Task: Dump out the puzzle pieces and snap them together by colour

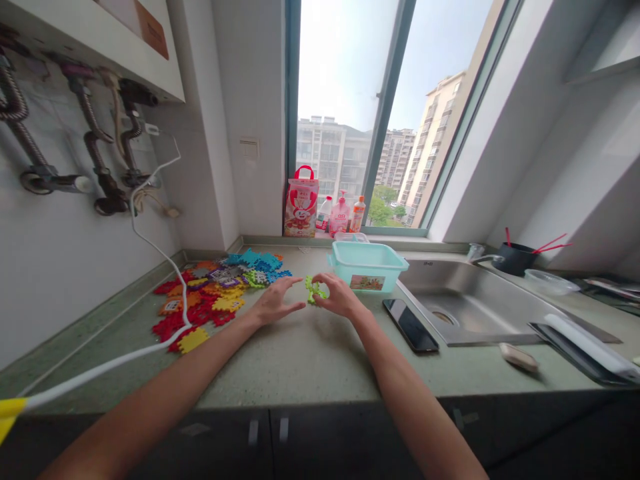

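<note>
Left hand [276,301] wide, right hand [338,297] around lime-green pieces [312,292], partly hidden, exact count unclear.

This looks like a home kitchen. A steel sink [480,293] with a tap [480,254] is set into the bench [310,363] right of the fingers [286,283]; cupboard doors [225,447] sit below them. Up to their left, pipes hang under a white wall unit [115,40] (perhaps a water heater). Beyond them, the window [345,73] shows apartment blocks [440,127].
</note>
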Available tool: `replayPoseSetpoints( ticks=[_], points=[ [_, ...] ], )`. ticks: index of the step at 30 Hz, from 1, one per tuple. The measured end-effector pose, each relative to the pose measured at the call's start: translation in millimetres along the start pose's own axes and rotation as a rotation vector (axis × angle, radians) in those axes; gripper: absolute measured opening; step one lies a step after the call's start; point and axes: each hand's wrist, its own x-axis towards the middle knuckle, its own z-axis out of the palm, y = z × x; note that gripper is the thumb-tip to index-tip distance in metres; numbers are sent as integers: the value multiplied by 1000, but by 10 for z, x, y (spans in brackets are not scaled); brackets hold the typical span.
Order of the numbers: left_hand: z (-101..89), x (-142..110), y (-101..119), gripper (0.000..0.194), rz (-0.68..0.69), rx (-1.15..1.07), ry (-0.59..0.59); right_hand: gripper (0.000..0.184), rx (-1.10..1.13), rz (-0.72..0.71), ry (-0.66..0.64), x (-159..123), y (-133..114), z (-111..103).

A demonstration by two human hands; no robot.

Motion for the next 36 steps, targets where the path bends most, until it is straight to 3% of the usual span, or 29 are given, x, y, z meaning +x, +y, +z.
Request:
replayPoseSetpoints(
  ticks=[3,8,10,13,16,19,22,24,28,30,32,36],
  points=[
    [-106,-4,-34,55,34,239,-47,32,-53,58,-60,-43,108,-38],
    [-440,15,-207,41,-152,578,10,28,-52,143,-203,-76,267,118],
    [-612,-6,-316,45,-238,689,20,26,-56,172,-196,-74,305,172],
    [-816,-64,-496,61,-299,761,-56,25,-85,203,-179,-74,328,204],
    [-884,-104,-649,67,-320,784,-137,26,-101,189,-179,-79,301,208],
    [-851,-96,-740,61,-336,802,-143,28,-93,98,-158,-59,200,189],
    [-807,-67,-777,48,-340,826,-126,27,-71,-39,-48,-1,61,80],
    [-794,-56,-787,38,-327,834,-109,25,-92,-64,118,37,12,-68],
    [-793,-59,-814,29,-297,822,-87,27,-252,128,533,20,147,-446],
    [-795,-61,-830,26,-300,811,-75,30,-332,227,647,-38,291,-593],
    [-798,-60,-836,23,-314,803,-62,33,-414,313,670,-102,422,-671],
    [-804,-61,-814,20,-346,777,-43,33,-552,439,539,-167,552,-665]
  ],
)
